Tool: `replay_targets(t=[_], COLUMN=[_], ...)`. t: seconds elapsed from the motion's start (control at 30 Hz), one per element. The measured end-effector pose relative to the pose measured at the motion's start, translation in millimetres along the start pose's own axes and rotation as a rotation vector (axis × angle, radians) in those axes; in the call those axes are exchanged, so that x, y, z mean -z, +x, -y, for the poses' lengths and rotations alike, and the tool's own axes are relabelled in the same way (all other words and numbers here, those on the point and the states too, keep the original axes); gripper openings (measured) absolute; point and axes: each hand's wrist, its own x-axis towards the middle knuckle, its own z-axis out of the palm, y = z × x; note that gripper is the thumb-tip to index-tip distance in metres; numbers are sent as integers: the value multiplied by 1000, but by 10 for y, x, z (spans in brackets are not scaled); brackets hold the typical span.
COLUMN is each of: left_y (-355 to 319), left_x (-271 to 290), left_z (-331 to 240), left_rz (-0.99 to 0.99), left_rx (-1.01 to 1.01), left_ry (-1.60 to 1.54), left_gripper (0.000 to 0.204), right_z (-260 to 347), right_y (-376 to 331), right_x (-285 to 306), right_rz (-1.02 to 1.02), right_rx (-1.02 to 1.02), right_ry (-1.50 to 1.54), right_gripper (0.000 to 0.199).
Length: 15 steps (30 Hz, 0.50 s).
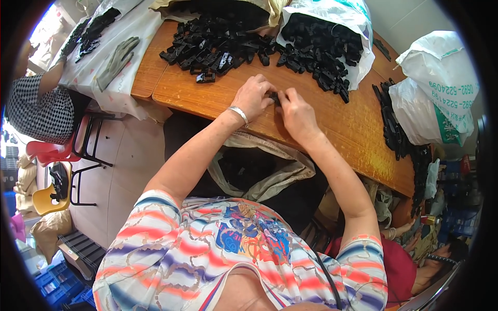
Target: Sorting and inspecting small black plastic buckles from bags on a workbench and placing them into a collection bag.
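Note:
Both hands meet over the near part of the wooden table. My left hand, with a bracelet at the wrist, pinches one side of a small black plastic part. My right hand closes on the other side of the same part; fingers cover most of it, so its exact shape is hidden. Beyond my left hand spreads a heap of black plastic parts. A second pile of such parts spills from a white bag beyond my right hand.
An open sack with dark contents sits at my lap under the table edge. Left are a grey glove on a covered table and a person in a checked top. White bags and black strips lie right; another person sits lower right.

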Motion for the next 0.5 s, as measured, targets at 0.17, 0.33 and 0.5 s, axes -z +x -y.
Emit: replay_targets(t=[0.17,0.33,0.5], left_y=[16,232,720], left_x=[5,210,213], left_z=[-2,166,312], left_rz=[-1,101,12], left_rx=[4,-177,-309], left_ry=[32,106,557], left_gripper=[20,33,21], right_z=[-89,226,727], right_y=[-28,-411,-999], right_x=[-55,208,120], right_rz=[-120,-6,155], right_rx=[51,-103,-13], right_ry=[-7,242,447], right_gripper=[35,28,32])
